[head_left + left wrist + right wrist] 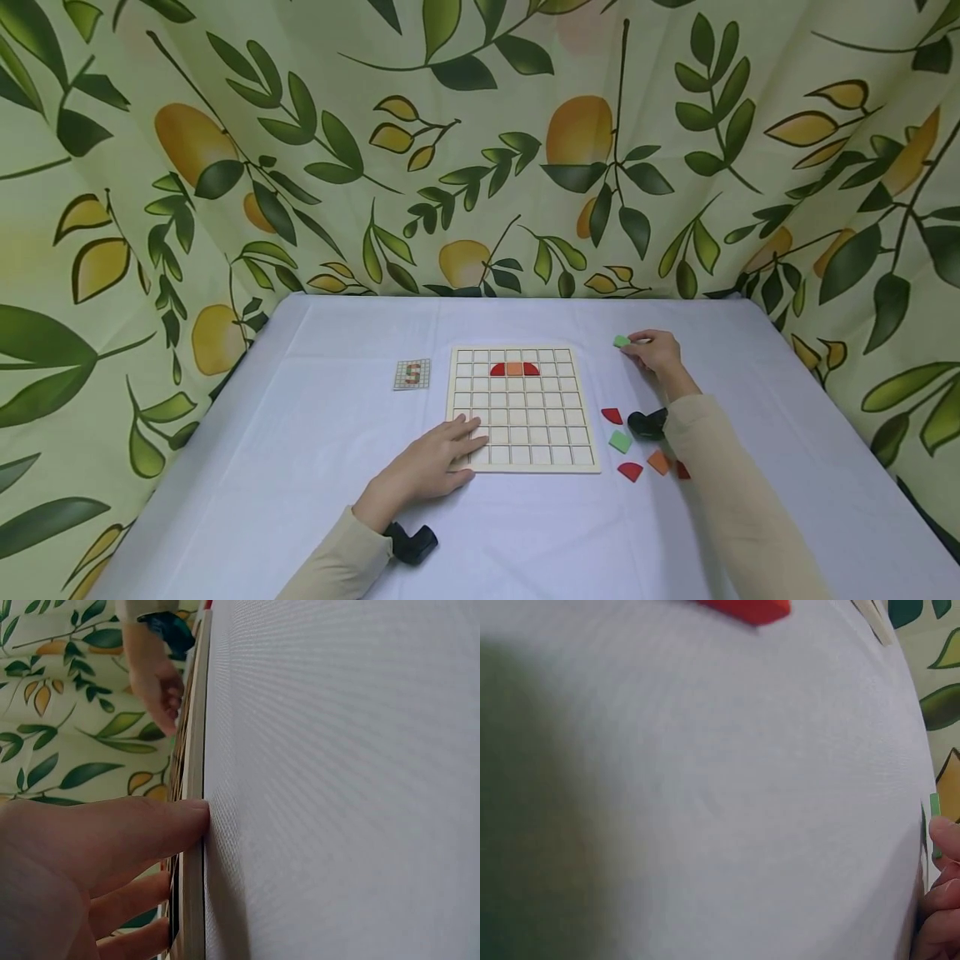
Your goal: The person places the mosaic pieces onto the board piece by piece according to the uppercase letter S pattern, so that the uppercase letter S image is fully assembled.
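The pale wooden grid board (pixel 543 417) lies on the table. My left hand (pixel 426 463) rests on its near-left corner with fairly straight fingers, the thumb (pixel 150 829) touching the board's edge. In the upper part of the grid, an orange square tile (pixel 514 368) sits between a red quarter-round tile (pixel 498 369) and another red quarter-round tile (pixel 532 369). Right of the board, my right hand (pixel 660 354) pinches a green square tile (pixel 620 341) between thumb and fingers; the right wrist view shows this tile (pixel 934 806) nearly edge-on.
Loose near my right forearm lie a red tile (pixel 612 415), a green square tile (pixel 620 442), an orange square tile (pixel 658 462) and other red tiles (pixel 630 472), one partly hidden by the sleeve. A small pattern card (pixel 412 374) lies left of the board. A leaf-printed curtain (pixel 480 167) hangs behind.
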Motion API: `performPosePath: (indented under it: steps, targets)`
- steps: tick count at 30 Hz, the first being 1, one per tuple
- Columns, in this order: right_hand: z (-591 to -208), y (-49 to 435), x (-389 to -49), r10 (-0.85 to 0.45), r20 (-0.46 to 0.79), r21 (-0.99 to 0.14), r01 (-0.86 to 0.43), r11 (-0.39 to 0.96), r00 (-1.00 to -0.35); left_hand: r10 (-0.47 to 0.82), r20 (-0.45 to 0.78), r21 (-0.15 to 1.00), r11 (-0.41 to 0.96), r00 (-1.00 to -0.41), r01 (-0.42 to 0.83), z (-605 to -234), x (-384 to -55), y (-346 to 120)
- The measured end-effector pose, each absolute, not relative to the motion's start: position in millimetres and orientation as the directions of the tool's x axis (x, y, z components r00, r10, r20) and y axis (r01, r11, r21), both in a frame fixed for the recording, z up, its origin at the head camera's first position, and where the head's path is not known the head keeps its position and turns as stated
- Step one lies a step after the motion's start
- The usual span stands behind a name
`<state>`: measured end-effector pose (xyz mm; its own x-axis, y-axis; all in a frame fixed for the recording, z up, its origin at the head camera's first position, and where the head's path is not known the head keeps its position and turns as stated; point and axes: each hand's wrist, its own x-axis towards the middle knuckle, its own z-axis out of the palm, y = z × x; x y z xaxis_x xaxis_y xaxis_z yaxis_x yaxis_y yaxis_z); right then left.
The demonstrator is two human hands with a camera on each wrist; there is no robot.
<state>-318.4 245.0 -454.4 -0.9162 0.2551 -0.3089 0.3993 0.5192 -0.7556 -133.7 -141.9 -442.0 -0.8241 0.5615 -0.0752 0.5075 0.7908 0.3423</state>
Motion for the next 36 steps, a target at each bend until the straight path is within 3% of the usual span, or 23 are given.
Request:
performPosePath:
  steps: [36]
  targets:
    - [-436.2, 208.4, -287.2, 0.102, -0.203, -0.82, 0.226, 0.526, -0.974, 0.568, -0.07, 0.34, 0.786, -0.82, 0.516, -442.6, -134.4, -142.3]
